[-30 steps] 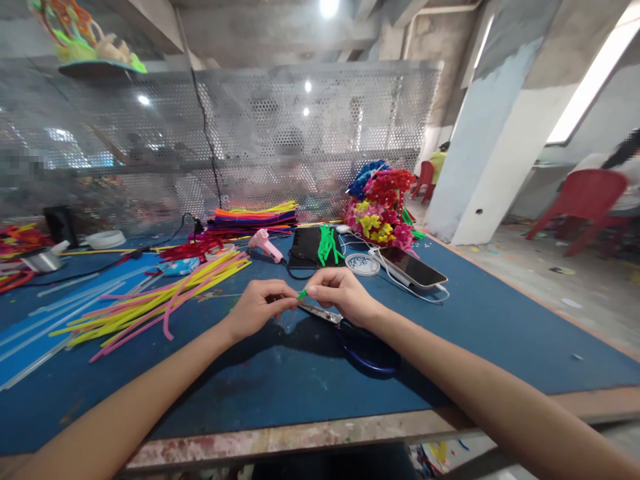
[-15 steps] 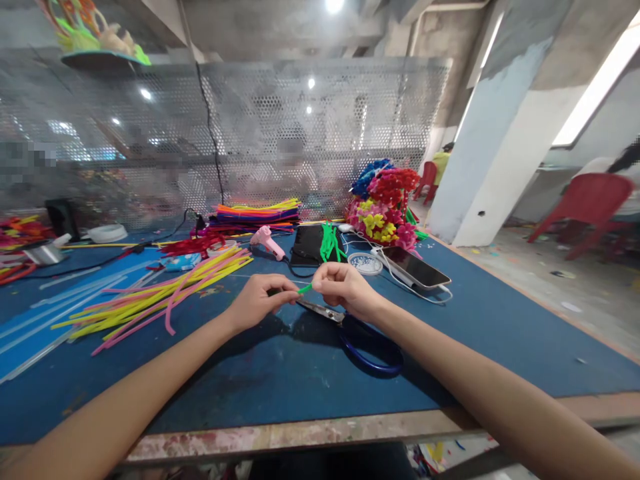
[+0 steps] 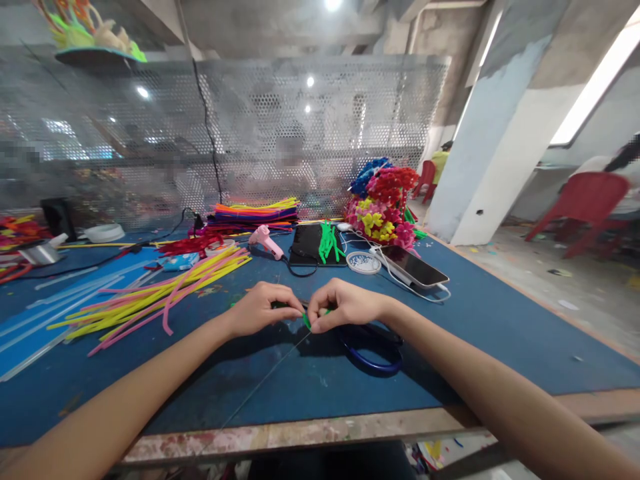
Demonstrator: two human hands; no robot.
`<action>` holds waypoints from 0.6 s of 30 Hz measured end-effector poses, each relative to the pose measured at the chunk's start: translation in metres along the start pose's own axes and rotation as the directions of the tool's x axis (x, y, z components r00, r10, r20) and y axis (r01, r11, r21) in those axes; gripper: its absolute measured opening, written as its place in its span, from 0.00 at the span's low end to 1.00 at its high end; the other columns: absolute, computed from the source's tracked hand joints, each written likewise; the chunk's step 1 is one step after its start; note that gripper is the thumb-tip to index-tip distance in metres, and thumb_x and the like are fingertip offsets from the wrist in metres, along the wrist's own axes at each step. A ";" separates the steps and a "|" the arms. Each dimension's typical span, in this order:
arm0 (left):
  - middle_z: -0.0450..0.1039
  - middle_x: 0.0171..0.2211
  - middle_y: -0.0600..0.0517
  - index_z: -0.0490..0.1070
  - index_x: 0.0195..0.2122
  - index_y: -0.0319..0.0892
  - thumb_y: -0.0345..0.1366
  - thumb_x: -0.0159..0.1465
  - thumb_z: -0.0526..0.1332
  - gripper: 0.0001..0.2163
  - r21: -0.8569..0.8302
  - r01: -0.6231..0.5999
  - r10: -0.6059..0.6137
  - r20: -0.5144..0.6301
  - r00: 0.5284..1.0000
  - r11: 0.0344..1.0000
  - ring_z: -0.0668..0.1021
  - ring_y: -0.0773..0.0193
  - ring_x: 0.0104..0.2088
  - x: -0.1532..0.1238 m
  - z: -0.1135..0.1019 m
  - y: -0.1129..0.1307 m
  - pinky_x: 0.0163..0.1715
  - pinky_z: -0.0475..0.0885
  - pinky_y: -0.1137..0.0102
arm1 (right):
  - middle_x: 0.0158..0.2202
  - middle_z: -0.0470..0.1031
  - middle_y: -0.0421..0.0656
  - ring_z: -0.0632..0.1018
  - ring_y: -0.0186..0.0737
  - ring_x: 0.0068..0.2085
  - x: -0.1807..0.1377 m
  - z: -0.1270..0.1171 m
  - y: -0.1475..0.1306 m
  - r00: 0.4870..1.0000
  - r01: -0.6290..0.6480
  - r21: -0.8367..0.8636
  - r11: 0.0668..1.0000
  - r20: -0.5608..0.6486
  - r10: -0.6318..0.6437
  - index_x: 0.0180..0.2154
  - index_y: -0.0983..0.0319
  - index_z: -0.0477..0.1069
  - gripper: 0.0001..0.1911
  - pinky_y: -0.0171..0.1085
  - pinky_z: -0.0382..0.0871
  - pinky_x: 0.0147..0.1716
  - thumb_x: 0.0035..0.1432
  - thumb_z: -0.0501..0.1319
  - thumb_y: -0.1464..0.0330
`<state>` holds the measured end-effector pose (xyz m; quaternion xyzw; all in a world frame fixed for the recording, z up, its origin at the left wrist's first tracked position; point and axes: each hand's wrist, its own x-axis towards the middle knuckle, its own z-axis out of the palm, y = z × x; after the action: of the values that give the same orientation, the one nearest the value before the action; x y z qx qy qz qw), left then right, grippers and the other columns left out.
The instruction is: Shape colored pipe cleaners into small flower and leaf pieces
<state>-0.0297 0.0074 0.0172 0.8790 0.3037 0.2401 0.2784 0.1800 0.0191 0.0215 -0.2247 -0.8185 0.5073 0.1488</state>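
Near the middle of the table, my left hand [image 3: 267,308] and my right hand [image 3: 347,305] meet at their fingertips. Both pinch a short green pipe cleaner [image 3: 307,321], mostly covered by the fingers. A thin pale line [image 3: 267,373], like thread or wire, slants from it toward the front edge. Under my right hand lie scissors with blue handles [image 3: 373,363]; their blades are largely hidden. Bits of green [image 3: 233,305] show behind my left hand. Farther back, several short green pipe cleaners [image 3: 330,241] rest on a black flat case [image 3: 306,245].
Yellow and pink pipe cleaners [image 3: 165,293] spread at left, beside clear glue sticks [image 3: 65,313]. A pink glue gun [image 3: 266,241], a round dish [image 3: 363,263], a cabled phone [image 3: 413,265] and pipe-cleaner flowers [image 3: 383,200] stand behind. A perforated metal screen [image 3: 320,133] borders the back.
My hands have come closer together and slightly lower, and the right hand has turned fingers-down. The green piece is now more covered, and the thin pale line has come into sight.
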 end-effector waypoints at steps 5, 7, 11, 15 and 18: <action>0.75 0.29 0.52 0.75 0.30 0.40 0.37 0.59 0.57 0.09 0.100 -0.004 0.008 -0.046 0.999 0.995 0.74 0.67 0.31 0.001 0.001 0.003 0.34 0.65 0.75 | 0.20 0.65 0.35 0.63 0.26 0.22 0.004 0.004 0.006 0.996 0.027 -0.339 0.941 -0.069 -0.054 0.30 0.66 0.70 0.07 0.27 0.54 0.23 0.51 0.59 0.68; 0.76 0.30 0.52 0.75 0.30 0.41 0.37 0.59 0.57 0.09 0.132 0.020 -0.011 -0.066 0.998 0.991 0.74 0.67 0.32 0.000 0.002 0.004 0.35 0.65 0.75 | 0.20 0.64 0.35 0.63 0.26 0.22 0.006 0.005 0.007 0.990 0.002 -0.487 0.873 -0.122 -0.071 0.30 0.65 0.69 0.05 0.27 0.52 0.22 0.51 0.59 0.69; 0.76 0.30 0.53 0.75 0.30 0.42 0.37 0.60 0.56 0.09 0.137 0.064 -0.047 -0.124 0.991 0.988 0.75 0.67 0.32 0.000 0.004 0.003 0.35 0.65 0.74 | 0.20 0.64 0.35 0.61 0.27 0.21 0.007 0.007 0.009 0.964 -0.078 -0.662 0.746 -0.239 -0.112 0.30 0.64 0.68 0.04 0.28 0.47 0.21 0.52 0.59 0.69; 0.76 0.29 0.53 0.75 0.29 0.41 0.38 0.59 0.56 0.10 0.100 0.119 -0.092 -0.241 0.966 0.988 0.75 0.66 0.31 0.001 0.003 0.002 0.34 0.65 0.74 | 0.20 0.65 0.37 0.62 0.27 0.21 0.008 0.007 0.011 0.910 -0.151 -0.640 0.754 -0.388 -0.147 0.31 0.64 0.70 0.07 0.28 0.48 0.22 0.55 0.56 0.67; 0.76 0.26 0.53 0.75 0.29 0.40 0.39 0.59 0.57 0.10 0.053 0.154 -0.131 -0.304 0.944 0.987 0.74 0.66 0.29 0.002 0.002 0.002 0.32 0.65 0.75 | 0.20 0.67 0.38 0.63 0.27 0.22 0.010 0.006 0.012 0.845 -0.159 -0.574 0.803 -0.499 -0.190 0.31 0.65 0.71 0.08 0.29 0.51 0.23 0.55 0.55 0.68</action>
<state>-0.0266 0.0066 0.0175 0.8182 0.4140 0.3379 0.2121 0.1717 0.0244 0.0084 -0.3847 -0.8628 0.1403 0.2964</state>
